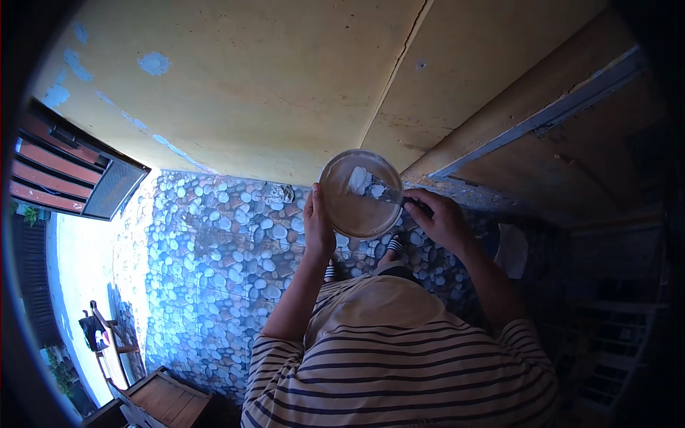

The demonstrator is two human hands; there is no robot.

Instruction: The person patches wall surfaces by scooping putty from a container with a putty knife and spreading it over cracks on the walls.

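My left hand [319, 227] grips the left edge of a round, shallow lid-like tray [351, 216], held level in front of my body. A lump of white paste [359, 179] lies on the tray, a little above its middle. My right hand [441, 220] is closed round the dark handle of a putty knife [390, 195]. The knife's blade reaches in over the tray from the right, with some white paste on it, and its tip is at the lump.
A yellowish wall [278, 93] with pale filled patches [154, 63] and a long vertical crack [399, 60] rises ahead. Pebble-patterned flooring [214, 264] lies below. A crumpled wrapper [281, 193] sits by the wall. A wooden cabinet [168, 403] stands lower left, near a bright doorway.
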